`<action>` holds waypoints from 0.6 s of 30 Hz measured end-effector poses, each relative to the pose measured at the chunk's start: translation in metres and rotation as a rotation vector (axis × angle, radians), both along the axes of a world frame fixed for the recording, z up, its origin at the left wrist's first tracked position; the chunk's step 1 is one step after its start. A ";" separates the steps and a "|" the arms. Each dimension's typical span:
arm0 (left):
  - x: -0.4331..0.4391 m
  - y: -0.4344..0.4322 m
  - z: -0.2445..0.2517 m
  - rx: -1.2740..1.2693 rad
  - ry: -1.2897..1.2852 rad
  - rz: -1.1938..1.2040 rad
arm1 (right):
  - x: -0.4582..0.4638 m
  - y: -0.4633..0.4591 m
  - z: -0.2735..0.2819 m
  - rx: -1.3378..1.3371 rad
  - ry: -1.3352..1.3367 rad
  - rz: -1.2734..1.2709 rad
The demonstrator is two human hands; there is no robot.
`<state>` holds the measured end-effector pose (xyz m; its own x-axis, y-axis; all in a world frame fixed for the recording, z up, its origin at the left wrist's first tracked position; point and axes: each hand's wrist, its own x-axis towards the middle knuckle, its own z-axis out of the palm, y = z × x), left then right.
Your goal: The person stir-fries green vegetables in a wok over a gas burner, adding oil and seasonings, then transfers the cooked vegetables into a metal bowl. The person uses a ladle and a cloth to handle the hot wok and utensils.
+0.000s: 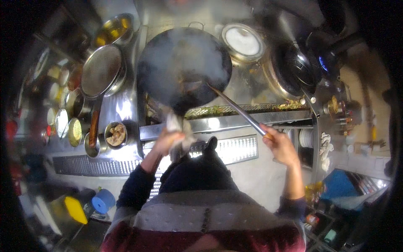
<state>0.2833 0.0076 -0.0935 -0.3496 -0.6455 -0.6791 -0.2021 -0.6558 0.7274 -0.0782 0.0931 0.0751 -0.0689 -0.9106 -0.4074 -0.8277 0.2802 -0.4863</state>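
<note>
A large black wok (pixel 157 72) sits on the stove before me, with steam or smoke blurring what it holds. My left hand (pixel 168 141) grips a pale cloth (pixel 179 129) at the wok's near side; the cloth covers what looks like the wok's handle. In my right hand (pixel 278 143) is the end of a long-handled metal ladle or spatula (pixel 239 110). Its shaft slants up and left into the wok, and its head is hidden by the haze.
Left of the wok, a round strainer (pixel 102 71) with a wooden handle rests on a pot, near a metal bowl of pale food pieces (pixel 116 134) and several seasoning containers (pixel 75 132). A pot with white contents (pixel 241 41) stands behind right. Farther right, a blue burner flame (pixel 323 63) shows.
</note>
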 end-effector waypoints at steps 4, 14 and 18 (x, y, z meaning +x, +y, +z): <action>-0.019 -0.055 0.000 0.217 0.319 0.199 | 0.005 -0.025 -0.020 -0.065 0.119 0.134; 0.007 0.012 -0.006 0.018 0.357 0.154 | 0.017 0.002 -0.017 -0.105 -0.098 -0.038; -0.016 -0.042 -0.012 0.014 0.112 0.149 | 0.010 -0.008 -0.018 -0.066 0.074 0.080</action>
<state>0.2675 -0.0346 -0.1060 -0.3244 -0.6865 -0.6507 -0.0200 -0.6828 0.7304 -0.0684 0.0853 0.0576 -0.0226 -0.9390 -0.3431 -0.8802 0.1814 -0.4385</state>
